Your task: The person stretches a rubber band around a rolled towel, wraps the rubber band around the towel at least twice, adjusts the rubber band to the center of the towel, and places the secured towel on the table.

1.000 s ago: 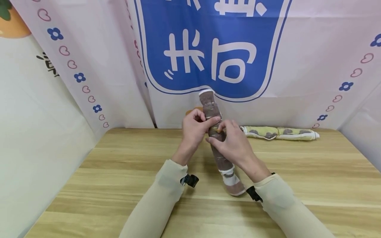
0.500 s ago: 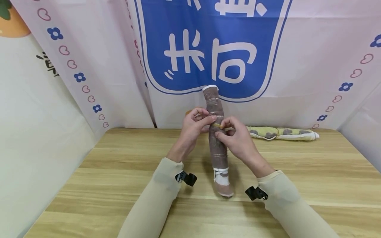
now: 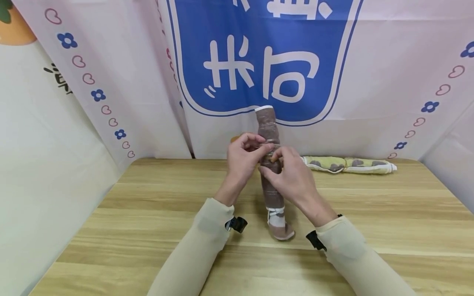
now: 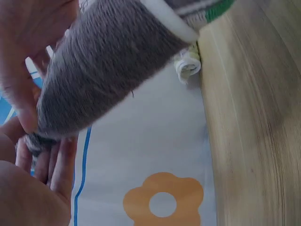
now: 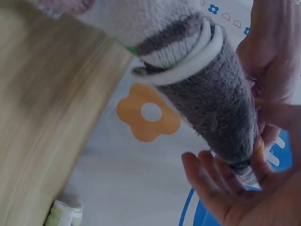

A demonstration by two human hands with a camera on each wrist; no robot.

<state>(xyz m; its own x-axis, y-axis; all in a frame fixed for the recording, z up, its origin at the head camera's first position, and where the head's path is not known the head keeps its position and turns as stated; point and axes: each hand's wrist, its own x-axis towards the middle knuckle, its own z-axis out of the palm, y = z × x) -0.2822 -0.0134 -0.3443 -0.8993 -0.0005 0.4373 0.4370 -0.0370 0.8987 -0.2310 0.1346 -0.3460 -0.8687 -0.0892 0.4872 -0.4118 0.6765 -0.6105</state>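
A brown-grey rolled towel (image 3: 273, 195) with white trim stands nearly upright in front of me, its lower end close to the table. My left hand (image 3: 238, 162) holds its middle from the left, thumb across the front. From the right, my right hand (image 3: 294, 176) grips it slightly lower, the thumb and forefinger on its near side. A thin yellowish rubber band (image 3: 269, 158) shows at the right forefinger. In the right wrist view the towel (image 5: 216, 103) narrows sharply where the fingers meet it. Part of the band is hidden by the fingers.
Another rolled towel (image 3: 359, 165), yellow-green with grey patches and tied at its middle, lies along the table's back edge on the right. Behind the wooden table (image 3: 129, 234) hangs a printed cloth (image 3: 370, 82).
The towel has swung from a slant to nearly upright, and its lower end has shifted left. Both hands moved slightly apart, then closed in again around its middle.
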